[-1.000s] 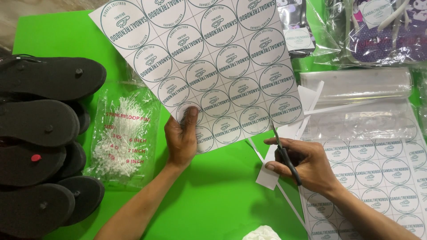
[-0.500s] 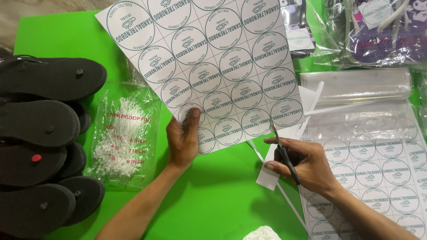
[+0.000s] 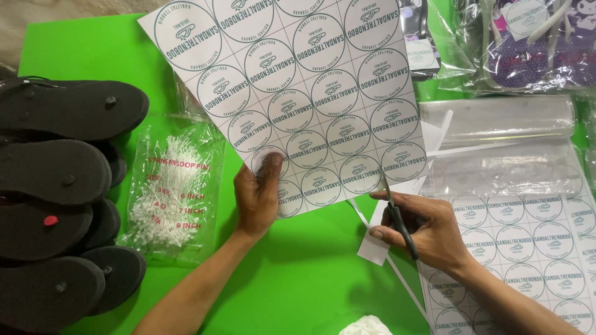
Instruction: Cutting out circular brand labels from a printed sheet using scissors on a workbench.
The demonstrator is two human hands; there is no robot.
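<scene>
My left hand (image 3: 259, 193) pinches the near left corner of a large white sheet (image 3: 298, 93) printed with rows of round labels, holding it tilted above the green table (image 3: 298, 279). My right hand (image 3: 422, 232) grips black-handled scissors (image 3: 397, 214), their blades pointing up at the sheet's near right corner. Thin white paper offcuts (image 3: 372, 248) lie under and beside the right hand.
A stack of black sandal soles (image 3: 62, 205) fills the left edge. A clear bag of white loop pins (image 3: 171, 198) lies beside it. Another label sheet (image 3: 528, 248) and clear plastic sleeves (image 3: 496, 121) are on the right, with bagged sandals (image 3: 528, 43) behind.
The label sheet has shifted slightly to the right and up in my left hand. The right hand with the scissors has stayed almost in place at the sheet's near right corner.
</scene>
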